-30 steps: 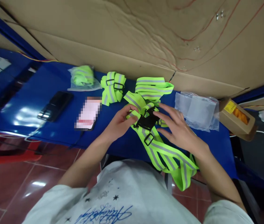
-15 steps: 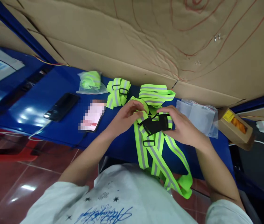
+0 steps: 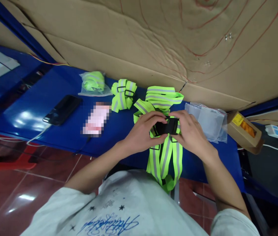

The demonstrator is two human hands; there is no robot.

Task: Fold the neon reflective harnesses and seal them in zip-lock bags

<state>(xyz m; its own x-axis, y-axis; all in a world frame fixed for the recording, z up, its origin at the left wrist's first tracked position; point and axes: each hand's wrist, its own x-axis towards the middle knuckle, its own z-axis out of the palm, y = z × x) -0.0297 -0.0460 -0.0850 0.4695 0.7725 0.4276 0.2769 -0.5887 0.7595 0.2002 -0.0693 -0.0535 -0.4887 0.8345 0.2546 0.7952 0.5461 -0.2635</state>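
A black plastic buckle (image 3: 166, 127) sits between my two hands above the table. My left hand (image 3: 145, 131) is closed on its left side, thumb and fingers pinching it. On the opposite side my right hand (image 3: 188, 129) grips the buckle's right end. Yellow-green straps with grey reflective stripes (image 3: 164, 160) hang from the buckle over the table's front edge towards my lap. Black slide adjusters show on them, partly hidden by my hands. Behind my hands lies a folded length of the same reflective strap (image 3: 163, 95).
Left of the straps are a rolled reflective belt (image 3: 124, 95), a bagged one (image 3: 94, 82), a phone with a blurred screen (image 3: 96, 119) and a black device on a cable (image 3: 62, 109). Clear plastic bags (image 3: 209, 122) and a cardboard box (image 3: 244, 131) lie right. A cardboard wall (image 3: 129, 39) stands behind.
My left hand has moved right, from the strap onto the buckle's left side. The buckle pieces are now together between my hands, and the hanging straps have drawn in closer.
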